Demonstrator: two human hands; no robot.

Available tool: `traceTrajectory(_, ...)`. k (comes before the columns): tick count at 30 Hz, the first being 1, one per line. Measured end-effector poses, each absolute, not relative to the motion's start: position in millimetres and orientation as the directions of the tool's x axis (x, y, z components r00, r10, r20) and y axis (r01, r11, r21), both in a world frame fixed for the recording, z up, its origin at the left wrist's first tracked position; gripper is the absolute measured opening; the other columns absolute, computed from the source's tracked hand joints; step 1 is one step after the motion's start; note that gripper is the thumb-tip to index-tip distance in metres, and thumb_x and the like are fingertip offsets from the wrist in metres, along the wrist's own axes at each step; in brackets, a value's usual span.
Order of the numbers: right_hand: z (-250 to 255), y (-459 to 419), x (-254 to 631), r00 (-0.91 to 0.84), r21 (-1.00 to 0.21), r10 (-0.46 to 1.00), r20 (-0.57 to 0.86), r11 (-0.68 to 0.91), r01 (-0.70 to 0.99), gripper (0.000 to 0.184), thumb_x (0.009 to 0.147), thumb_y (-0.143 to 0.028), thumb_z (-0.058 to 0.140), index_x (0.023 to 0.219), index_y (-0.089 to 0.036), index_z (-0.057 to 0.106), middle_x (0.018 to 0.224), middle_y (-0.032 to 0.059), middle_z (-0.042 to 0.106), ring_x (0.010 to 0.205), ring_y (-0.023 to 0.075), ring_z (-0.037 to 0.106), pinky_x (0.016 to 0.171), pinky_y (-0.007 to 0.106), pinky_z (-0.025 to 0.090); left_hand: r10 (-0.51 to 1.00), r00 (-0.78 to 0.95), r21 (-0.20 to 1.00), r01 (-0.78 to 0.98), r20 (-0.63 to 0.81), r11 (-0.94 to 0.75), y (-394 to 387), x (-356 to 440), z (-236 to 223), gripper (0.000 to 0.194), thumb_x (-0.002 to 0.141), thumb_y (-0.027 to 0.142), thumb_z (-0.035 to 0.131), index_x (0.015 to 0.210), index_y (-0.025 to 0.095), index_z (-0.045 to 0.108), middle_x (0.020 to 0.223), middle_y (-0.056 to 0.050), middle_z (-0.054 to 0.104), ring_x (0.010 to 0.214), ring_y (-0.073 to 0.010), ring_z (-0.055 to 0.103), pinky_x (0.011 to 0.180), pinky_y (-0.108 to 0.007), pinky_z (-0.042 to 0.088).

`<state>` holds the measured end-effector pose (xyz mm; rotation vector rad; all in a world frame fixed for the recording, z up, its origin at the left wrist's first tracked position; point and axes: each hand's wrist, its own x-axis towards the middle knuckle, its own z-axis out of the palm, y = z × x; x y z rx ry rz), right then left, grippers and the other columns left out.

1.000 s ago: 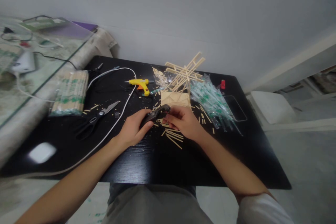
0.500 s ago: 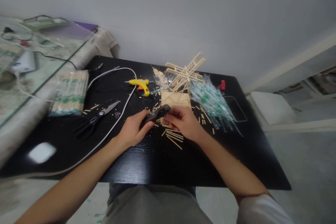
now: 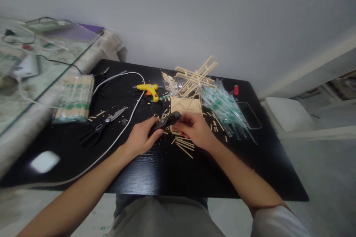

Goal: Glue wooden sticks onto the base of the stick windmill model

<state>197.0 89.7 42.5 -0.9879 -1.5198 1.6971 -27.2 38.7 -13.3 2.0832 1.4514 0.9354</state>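
My left hand (image 3: pixel 144 135) is wrapped round a dark pliers-like hand tool (image 3: pixel 167 121) that slants up to the right, over the middle of the table. At the head of that tool, the fingers of my right hand (image 3: pixel 196 127) are pinched together; what they grip is hidden. Just below lie several loose thin wooden sticks (image 3: pixel 185 146). Behind my hands is a flat wooden-stick panel (image 3: pixel 186 104), and beyond it stands a windmill-like lattice (image 3: pixel 197 76) of crossed sticks.
On the left are black-handled scissors (image 3: pixel 102 127), a yellow glue gun (image 3: pixel 150 90), a white cable (image 3: pixel 122 129) and a wrapped stick bundle (image 3: pixel 75 98). To the right lie plastic wrappers (image 3: pixel 225 107), a phone-like slab (image 3: pixel 249 114) and a small red object (image 3: pixel 236 90). Stick offcuts (image 3: pixel 215 124) are scattered about.
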Motion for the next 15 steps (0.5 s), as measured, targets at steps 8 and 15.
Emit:
traceTrajectory(8,43.2,89.4,197.2,-0.495,-0.991,0.861,-0.119,-0.129,0.014,0.048,0.071,-0.061,0.088,0.078,-0.019,0.065,0.070,0.0008,0.070,0.051,0.0094,0.052,0.046,0.023,0.039,0.933,0.216,0.676,0.645,0.288,-0.358,39.5,-28.0,-15.3,0.045,0.101,0.053,0.044,0.124,0.018,0.061,0.114,-0.011,0.074,0.104,-0.0272,0.071,0.092,-0.038,0.055)
traceTrajectory(15,41.8,88.8,196.3,-0.468,-0.994,0.878,-0.101,-0.111,0.006,0.046,0.070,-0.058,0.090,0.076,-0.019,0.066,0.070,0.0005,0.069,0.051,0.0099,0.053,0.045,0.023,0.039,0.943,0.216,0.676,0.659,0.251,-0.331,38.8,-27.0,-13.1,0.039,0.102,0.053,0.043,0.109,0.020,0.063,0.088,-0.005,0.072,0.079,-0.0228,0.069,0.074,-0.033,0.053)
